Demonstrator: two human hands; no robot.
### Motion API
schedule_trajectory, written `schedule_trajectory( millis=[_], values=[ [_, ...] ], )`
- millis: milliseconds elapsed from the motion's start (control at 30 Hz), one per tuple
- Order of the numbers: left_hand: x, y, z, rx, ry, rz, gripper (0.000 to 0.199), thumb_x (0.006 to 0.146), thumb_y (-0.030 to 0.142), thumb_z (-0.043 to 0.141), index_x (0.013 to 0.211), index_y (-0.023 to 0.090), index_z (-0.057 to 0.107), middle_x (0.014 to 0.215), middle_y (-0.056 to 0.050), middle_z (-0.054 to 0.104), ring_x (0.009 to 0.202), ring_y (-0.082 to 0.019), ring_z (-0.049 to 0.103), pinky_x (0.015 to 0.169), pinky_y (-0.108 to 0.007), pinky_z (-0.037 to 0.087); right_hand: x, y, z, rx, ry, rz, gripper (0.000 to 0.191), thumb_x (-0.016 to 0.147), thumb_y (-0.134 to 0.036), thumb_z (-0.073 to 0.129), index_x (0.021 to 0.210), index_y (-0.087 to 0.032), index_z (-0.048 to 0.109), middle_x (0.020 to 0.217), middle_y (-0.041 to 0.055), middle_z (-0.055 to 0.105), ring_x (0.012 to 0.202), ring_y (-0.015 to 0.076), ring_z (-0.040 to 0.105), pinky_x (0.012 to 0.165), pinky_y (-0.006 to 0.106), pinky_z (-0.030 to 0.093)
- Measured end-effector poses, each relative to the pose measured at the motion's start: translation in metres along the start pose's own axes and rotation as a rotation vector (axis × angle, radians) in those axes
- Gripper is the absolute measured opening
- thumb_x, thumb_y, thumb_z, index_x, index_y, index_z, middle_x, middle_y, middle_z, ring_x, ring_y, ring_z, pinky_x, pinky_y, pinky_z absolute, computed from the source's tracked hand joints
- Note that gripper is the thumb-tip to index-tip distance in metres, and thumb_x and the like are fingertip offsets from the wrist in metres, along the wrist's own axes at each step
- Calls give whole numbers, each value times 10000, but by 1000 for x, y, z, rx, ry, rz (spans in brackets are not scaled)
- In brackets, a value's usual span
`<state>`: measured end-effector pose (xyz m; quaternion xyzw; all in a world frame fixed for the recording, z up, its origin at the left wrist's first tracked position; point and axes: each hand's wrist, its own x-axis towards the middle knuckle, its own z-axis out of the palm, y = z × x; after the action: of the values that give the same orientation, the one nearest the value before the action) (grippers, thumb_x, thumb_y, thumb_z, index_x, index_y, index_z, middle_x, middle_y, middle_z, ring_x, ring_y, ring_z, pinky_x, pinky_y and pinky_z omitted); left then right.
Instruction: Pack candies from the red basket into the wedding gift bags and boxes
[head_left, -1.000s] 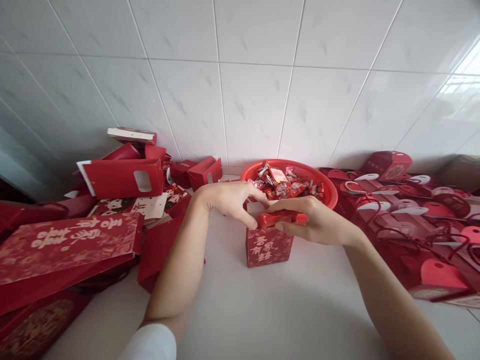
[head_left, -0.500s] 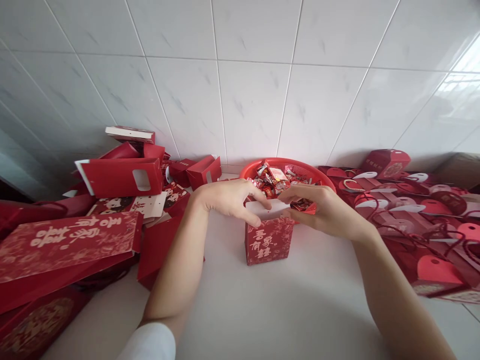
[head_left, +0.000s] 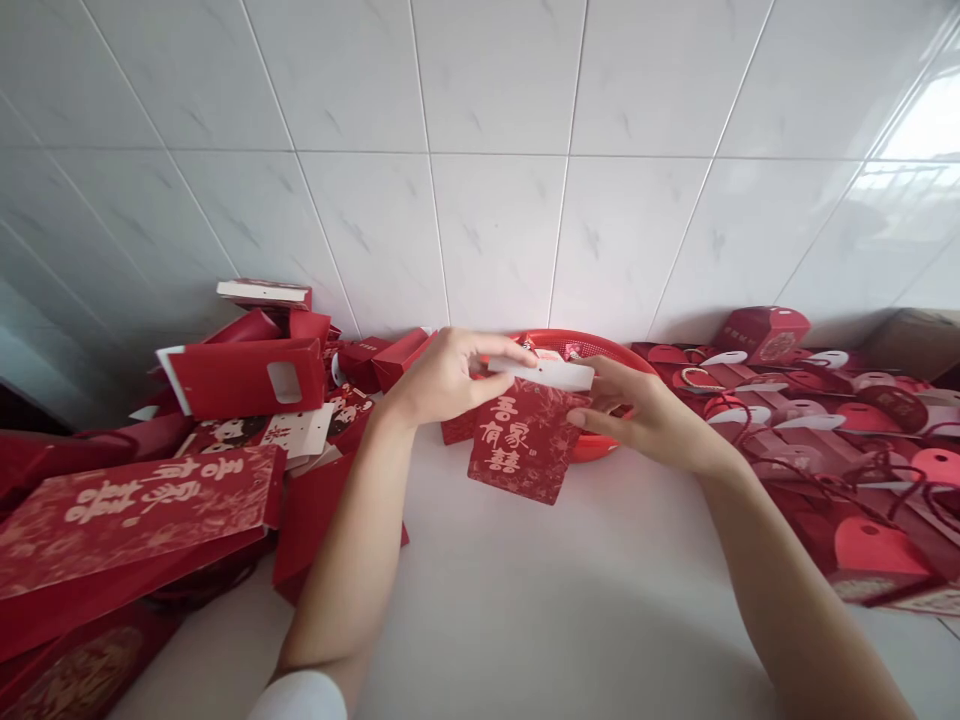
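A red gift box (head_left: 525,440) with white lettering on its front is tilted above the white tabletop, its white top flap (head_left: 551,373) folded towards me. My left hand (head_left: 442,375) pinches the flap and top edge at the left corner, thumb in front and index finger behind. On the right side, my right hand (head_left: 637,410) grips the upper edge, with its thumb on the front panel. Directly behind the box stands a red plastic basket (head_left: 626,352) of wrapped candies, largely hidden by the box and my hands. A small red piece (head_left: 456,430) shows behind the box; what it belongs to is unclear.
On the left lies a heap of red boxes, among them a box with an oval window (head_left: 247,378) and a lettered box (head_left: 135,515). Rows of red boxes with cord handles (head_left: 840,470) fill the right side. A tiled wall (head_left: 495,230) rises behind.
The box, which stood upright with its top open, is now lifted and tilted, and its white flap has come forward. Both hands have closed in on its top edge.
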<state>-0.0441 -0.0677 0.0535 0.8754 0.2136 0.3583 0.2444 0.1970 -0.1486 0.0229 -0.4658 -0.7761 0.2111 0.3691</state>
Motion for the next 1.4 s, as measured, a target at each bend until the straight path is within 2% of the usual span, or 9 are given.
schedule_trajectory(
  millis=[100,267,467,633,833,1000,1267,1333,1400],
  values=[
    [1,0,3,-85,129,20,379,827,225,647,1198,182,717,1058,-71,771,903,-184,720,757,-269,594,1,-2,1,217,69,-21,358,922,-507,630,1133,-219,638,783,25,676,725,201,666,629,323,566],
    [2,0,6,-168,112,-11,426,834,293,703,1239,162,689,1088,-95,763,935,-204,731,819,-301,618,0,-7,-3,364,185,27,344,847,-527,713,793,-202,612,716,9,639,637,179,651,559,305,579],
    [2,-1,6,-207,76,8,397,806,330,773,1179,199,739,1180,-82,753,879,-180,738,824,-312,637,-1,-9,-8,416,267,65,342,825,-518,733,903,-192,663,716,11,675,577,167,641,528,291,565],
    [2,-4,11,-204,137,26,262,794,331,790,1021,200,802,1104,-75,779,938,-209,747,842,-330,648,-1,-7,-12,396,193,49,281,853,-466,714,892,-196,648,707,-6,651,515,129,599,492,258,537],
    [5,-4,17,-204,226,20,284,761,356,823,990,189,813,1067,-86,789,968,-242,752,865,-370,655,-4,-11,-16,400,165,7,310,884,-478,689,1026,-204,659,808,15,686,603,131,624,532,245,536],
    [6,-5,22,-201,236,-1,286,741,384,835,954,195,817,1034,-80,795,977,-247,747,832,-367,664,-2,-8,-14,336,301,51,325,874,-523,687,872,-200,653,594,-28,599,476,119,553,460,243,496],
    [7,2,23,-148,152,82,166,842,338,732,877,183,781,994,-70,763,862,-187,730,800,-330,637,-7,-17,-18,169,452,-8,248,871,-446,695,813,-205,682,567,-31,567,435,102,515,395,227,437],
    [9,7,23,-83,152,95,160,843,330,724,918,191,754,1200,-94,708,1031,-224,706,889,-357,610,-12,-22,-25,93,591,-45,207,865,-399,709,802,-203,686,605,-24,597,456,95,525,406,224,438],
    [10,10,28,-26,178,128,155,844,315,719,953,205,727,1333,-102,638,1198,-259,639,991,-386,558,-19,-26,-36,50,834,-109,158,845,-347,736,806,-200,696,635,-20,617,446,90,523,396,232,429]
  ],
)
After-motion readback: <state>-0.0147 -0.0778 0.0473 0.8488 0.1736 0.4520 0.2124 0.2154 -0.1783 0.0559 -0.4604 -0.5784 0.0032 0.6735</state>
